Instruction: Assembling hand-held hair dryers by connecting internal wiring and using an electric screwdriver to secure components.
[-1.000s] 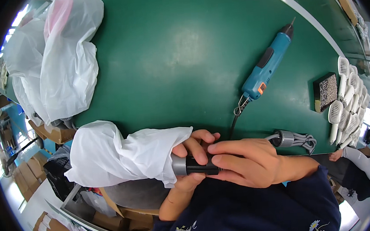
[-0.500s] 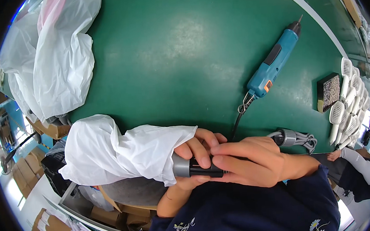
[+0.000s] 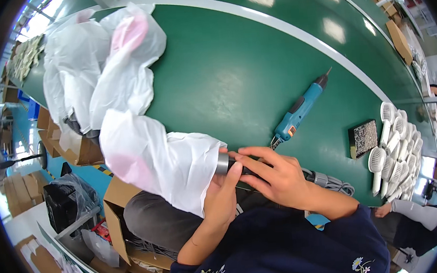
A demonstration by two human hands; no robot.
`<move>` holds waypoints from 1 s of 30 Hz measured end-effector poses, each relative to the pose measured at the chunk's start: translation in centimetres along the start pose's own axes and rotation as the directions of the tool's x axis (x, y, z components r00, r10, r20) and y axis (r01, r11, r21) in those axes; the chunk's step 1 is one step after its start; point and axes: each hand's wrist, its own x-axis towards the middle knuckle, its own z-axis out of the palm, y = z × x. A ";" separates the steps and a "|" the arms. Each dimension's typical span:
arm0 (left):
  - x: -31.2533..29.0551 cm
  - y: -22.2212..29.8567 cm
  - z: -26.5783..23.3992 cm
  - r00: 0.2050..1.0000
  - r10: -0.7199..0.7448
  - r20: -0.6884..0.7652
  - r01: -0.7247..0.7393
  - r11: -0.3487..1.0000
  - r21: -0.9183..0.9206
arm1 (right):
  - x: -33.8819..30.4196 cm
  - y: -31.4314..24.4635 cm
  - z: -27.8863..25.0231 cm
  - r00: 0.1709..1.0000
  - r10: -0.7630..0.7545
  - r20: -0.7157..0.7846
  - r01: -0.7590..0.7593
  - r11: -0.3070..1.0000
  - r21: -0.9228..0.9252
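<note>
A white plastic bag (image 3: 153, 157) with a pink patch covers most of a long object. From its right end sticks out a grey-and-black cylindrical handle (image 3: 224, 164). Beneath and around this handle my left hand (image 3: 220, 195) is closed, with its thumb lying along the black part. My right hand (image 3: 281, 178) has its fingertips pinched at the handle's black end, touching the left thumb. The fingers hide much of that end. Beside my right wrist lies a bundled grey cable (image 3: 335, 182) with a ribbed grey collar.
A blue electric screwdriver (image 3: 301, 108) lies on the green table (image 3: 214, 85). To the right are a black box (image 3: 363, 138) with a speckled top and a pile of white hairbrushes (image 3: 397, 153). More white bags (image 3: 100, 69) stand at far left; below is an open cardboard box (image 3: 114, 216).
The whole view has shifted, showing more of the table's far side. My left thumb now lies on top of the handle, where my left fingers were before. Both hands remain on the handle.
</note>
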 end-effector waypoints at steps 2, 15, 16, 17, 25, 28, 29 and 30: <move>0.4 0.0 -0.5 0.999 -0.013 0.036 0.012 0.999 0.032 | -0.1 0.2 0.2 1.000 -0.011 -0.011 0.011 1.000 -0.022; 1.1 0.6 -1.3 0.998 -0.048 0.031 0.051 0.996 -0.079 | -0.8 0.1 0.9 0.998 0.022 -0.066 -0.022 1.000 0.004; 1.3 0.6 -0.9 0.998 -0.051 0.044 0.054 0.996 -0.069 | -0.7 0.0 1.0 0.996 0.049 -0.080 -0.049 0.999 0.011; 1.2 0.3 -0.8 0.998 -0.052 0.046 0.055 0.996 -0.070 | -0.6 0.0 1.1 0.993 0.076 -0.095 -0.075 0.997 0.019; 0.8 -1.5 -1.6 0.983 0.066 0.170 -0.046 0.992 -0.118 | -0.7 -0.7 -0.5 0.852 0.491 0.181 -0.518 0.745 0.420; 0.8 -2.7 -1.9 0.957 0.123 0.263 -0.073 0.979 -0.192 | -1.0 -0.9 -0.3 0.935 0.354 0.031 -0.328 0.824 0.462; 0.9 -2.9 -1.9 0.933 0.178 0.314 -0.107 0.967 -0.229 | -0.9 -1.0 -0.5 0.933 0.359 0.033 -0.332 0.822 0.462; 0.9 -3.0 -2.0 0.903 0.234 0.361 -0.140 0.953 -0.268 | -0.8 -1.0 -0.6 0.970 0.244 -0.017 -0.219 0.898 0.382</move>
